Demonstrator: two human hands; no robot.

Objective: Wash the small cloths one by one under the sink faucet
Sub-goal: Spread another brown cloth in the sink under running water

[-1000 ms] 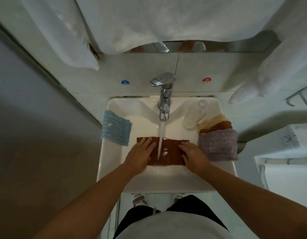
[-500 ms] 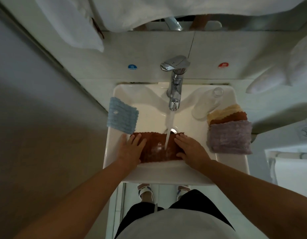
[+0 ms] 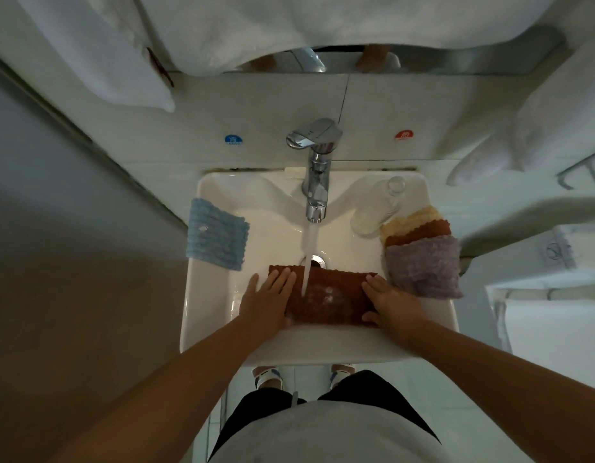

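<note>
A brown cloth is spread flat in the basin of the white sink, directly under the stream falling from the chrome faucet. The left hand is laid palm down on the cloth's left end, fingers extended and slightly fanned. The right hand is pressed flat on the right end, fingers straight and close together. Both forearms are stretched forward over the front rim. A blue cloth is draped over the left rim, and a stack of folded cloths is set on the right rim beside a clear bottle.
</note>
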